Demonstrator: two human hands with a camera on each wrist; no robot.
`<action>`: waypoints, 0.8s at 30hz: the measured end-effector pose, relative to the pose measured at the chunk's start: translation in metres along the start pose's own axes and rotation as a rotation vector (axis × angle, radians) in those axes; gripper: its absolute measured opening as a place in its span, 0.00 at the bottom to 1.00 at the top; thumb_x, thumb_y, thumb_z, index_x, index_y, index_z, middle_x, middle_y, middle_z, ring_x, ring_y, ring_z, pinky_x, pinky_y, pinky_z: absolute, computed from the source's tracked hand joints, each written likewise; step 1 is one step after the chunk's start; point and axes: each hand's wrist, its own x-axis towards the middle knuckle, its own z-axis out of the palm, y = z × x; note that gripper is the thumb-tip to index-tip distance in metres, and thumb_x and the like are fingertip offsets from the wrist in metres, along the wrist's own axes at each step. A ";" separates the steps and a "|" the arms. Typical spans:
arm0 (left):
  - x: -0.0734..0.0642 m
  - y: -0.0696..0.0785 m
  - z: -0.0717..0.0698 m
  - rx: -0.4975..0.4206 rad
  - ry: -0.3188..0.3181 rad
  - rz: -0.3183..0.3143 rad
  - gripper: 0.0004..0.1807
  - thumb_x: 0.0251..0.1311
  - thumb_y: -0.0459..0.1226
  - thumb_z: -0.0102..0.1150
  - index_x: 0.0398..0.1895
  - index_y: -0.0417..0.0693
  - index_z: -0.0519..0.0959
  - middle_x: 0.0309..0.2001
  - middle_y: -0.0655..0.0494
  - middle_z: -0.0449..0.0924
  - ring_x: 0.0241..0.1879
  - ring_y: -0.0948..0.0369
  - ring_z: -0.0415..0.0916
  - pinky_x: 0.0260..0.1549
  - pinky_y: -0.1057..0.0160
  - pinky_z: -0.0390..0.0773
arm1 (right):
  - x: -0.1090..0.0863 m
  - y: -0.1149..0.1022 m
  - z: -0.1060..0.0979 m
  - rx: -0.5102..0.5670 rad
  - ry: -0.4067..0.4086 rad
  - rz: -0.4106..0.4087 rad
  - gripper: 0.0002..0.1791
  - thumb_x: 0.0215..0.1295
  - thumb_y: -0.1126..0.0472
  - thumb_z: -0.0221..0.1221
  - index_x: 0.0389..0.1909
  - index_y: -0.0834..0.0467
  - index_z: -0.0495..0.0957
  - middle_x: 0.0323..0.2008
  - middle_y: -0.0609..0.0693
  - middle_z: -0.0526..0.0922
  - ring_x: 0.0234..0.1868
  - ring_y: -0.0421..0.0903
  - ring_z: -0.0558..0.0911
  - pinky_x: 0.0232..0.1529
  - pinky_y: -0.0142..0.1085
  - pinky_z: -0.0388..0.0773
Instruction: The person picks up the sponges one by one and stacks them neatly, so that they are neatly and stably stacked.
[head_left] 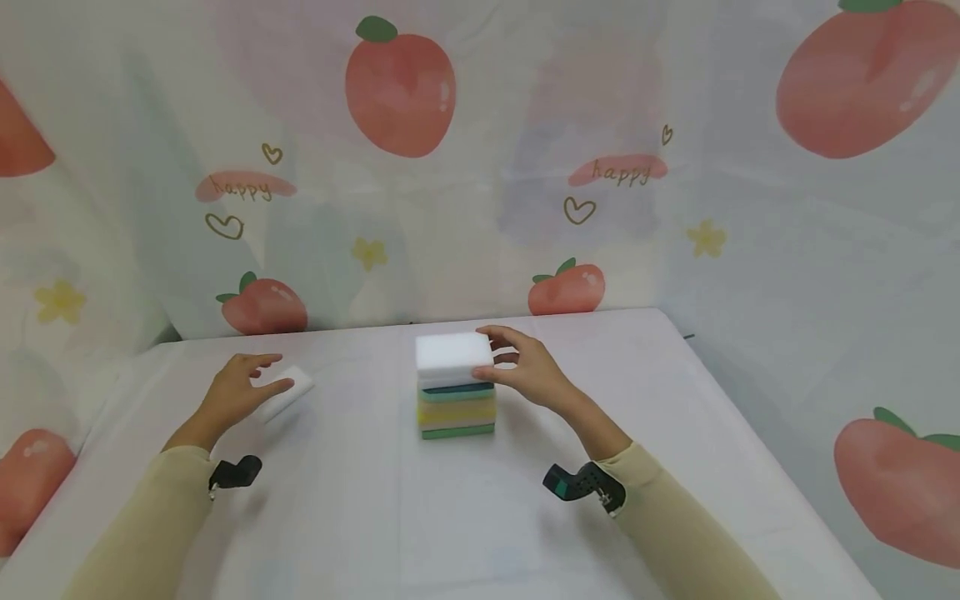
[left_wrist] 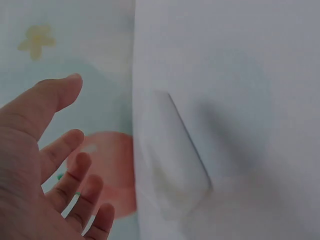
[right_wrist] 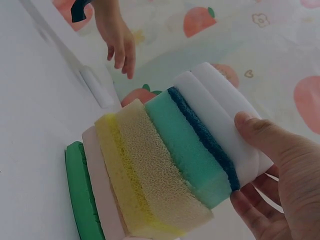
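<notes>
A stack of coloured sponges [head_left: 457, 412] stands on the table, topped by white sponges [head_left: 450, 354]. From bottom to top the right wrist view shows a green layer [right_wrist: 82, 192], a pale pink one [right_wrist: 102, 185], a yellow and beige sponge [right_wrist: 155, 170], and a teal sponge [right_wrist: 185, 150] with a dark blue face. My right hand [head_left: 534, 371] pinches the white top by its right side, thumb on one edge and fingers opposite. My left hand [head_left: 228, 396], fingers spread and holding nothing, hovers beside a separate white sponge [head_left: 291, 392] lying on the left.
A white cloth covers the table [head_left: 337, 517]. Behind it hangs a curtain [head_left: 480, 208] printed with peaches, hearts and flowers. A dark camera mount sits on each wrist.
</notes>
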 end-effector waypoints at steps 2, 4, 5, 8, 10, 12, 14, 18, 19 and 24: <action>-0.002 -0.010 0.002 -0.001 -0.018 -0.031 0.41 0.63 0.54 0.60 0.69 0.35 0.64 0.64 0.26 0.56 0.59 0.33 0.63 0.52 0.34 0.70 | 0.000 0.001 0.001 0.002 -0.004 -0.002 0.35 0.56 0.57 0.72 0.65 0.57 0.71 0.55 0.55 0.77 0.55 0.52 0.77 0.59 0.45 0.76; -0.003 -0.017 0.005 0.005 -0.030 -0.057 0.43 0.62 0.56 0.60 0.70 0.34 0.63 0.64 0.23 0.54 0.60 0.31 0.59 0.53 0.32 0.68 | -0.001 0.001 0.002 -0.001 -0.007 -0.006 0.35 0.56 0.57 0.72 0.65 0.57 0.71 0.55 0.54 0.77 0.55 0.51 0.77 0.59 0.43 0.76; -0.003 -0.019 0.007 0.009 -0.035 -0.069 0.44 0.61 0.57 0.61 0.70 0.34 0.63 0.65 0.23 0.53 0.61 0.30 0.57 0.53 0.32 0.67 | -0.001 0.001 0.002 0.001 -0.006 -0.007 0.35 0.56 0.57 0.72 0.65 0.57 0.71 0.55 0.54 0.77 0.55 0.51 0.77 0.59 0.43 0.76; -0.002 -0.024 0.011 0.040 -0.043 -0.104 0.48 0.58 0.58 0.63 0.71 0.35 0.61 0.64 0.22 0.52 0.62 0.28 0.52 0.55 0.30 0.64 | -0.001 0.001 0.001 0.000 -0.005 -0.011 0.35 0.56 0.58 0.72 0.65 0.57 0.71 0.55 0.54 0.77 0.55 0.51 0.77 0.59 0.42 0.76; -0.001 -0.028 0.014 0.072 -0.058 -0.127 0.50 0.57 0.59 0.63 0.72 0.35 0.60 0.64 0.21 0.52 0.62 0.27 0.51 0.56 0.29 0.63 | -0.001 0.000 0.001 0.001 -0.004 -0.011 0.35 0.56 0.58 0.72 0.65 0.57 0.71 0.55 0.55 0.77 0.55 0.52 0.77 0.58 0.42 0.76; 0.000 -0.031 0.017 0.094 -0.079 -0.151 0.53 0.55 0.61 0.64 0.73 0.35 0.57 0.64 0.21 0.51 0.62 0.27 0.51 0.56 0.29 0.63 | -0.001 0.000 0.001 0.000 -0.003 -0.012 0.35 0.56 0.58 0.72 0.65 0.57 0.71 0.55 0.55 0.77 0.55 0.52 0.77 0.58 0.42 0.76; 0.001 -0.034 0.019 0.108 -0.099 -0.171 0.54 0.55 0.61 0.64 0.73 0.35 0.56 0.64 0.21 0.51 0.62 0.27 0.51 0.56 0.29 0.63 | -0.001 0.000 0.001 -0.002 -0.002 -0.010 0.35 0.56 0.58 0.72 0.65 0.57 0.71 0.55 0.55 0.77 0.55 0.51 0.77 0.58 0.42 0.76; 0.001 -0.038 0.023 0.125 -0.117 -0.188 0.51 0.56 0.58 0.65 0.72 0.33 0.58 0.63 0.21 0.53 0.60 0.28 0.54 0.56 0.30 0.64 | -0.001 0.001 0.001 -0.011 0.001 -0.012 0.35 0.56 0.57 0.72 0.65 0.57 0.71 0.55 0.54 0.78 0.55 0.51 0.77 0.58 0.41 0.77; 0.000 -0.039 0.023 0.129 -0.113 -0.190 0.50 0.56 0.57 0.65 0.71 0.32 0.59 0.62 0.21 0.54 0.59 0.28 0.55 0.55 0.30 0.65 | -0.001 0.001 0.001 -0.010 0.001 -0.012 0.36 0.56 0.58 0.72 0.65 0.57 0.71 0.55 0.54 0.78 0.55 0.51 0.77 0.58 0.41 0.77; -0.004 -0.040 0.023 0.143 -0.087 -0.191 0.46 0.58 0.53 0.64 0.69 0.31 0.61 0.61 0.20 0.57 0.58 0.27 0.57 0.54 0.30 0.66 | -0.002 0.001 0.000 0.003 -0.002 -0.017 0.36 0.56 0.58 0.72 0.65 0.58 0.70 0.55 0.56 0.77 0.55 0.53 0.77 0.59 0.46 0.76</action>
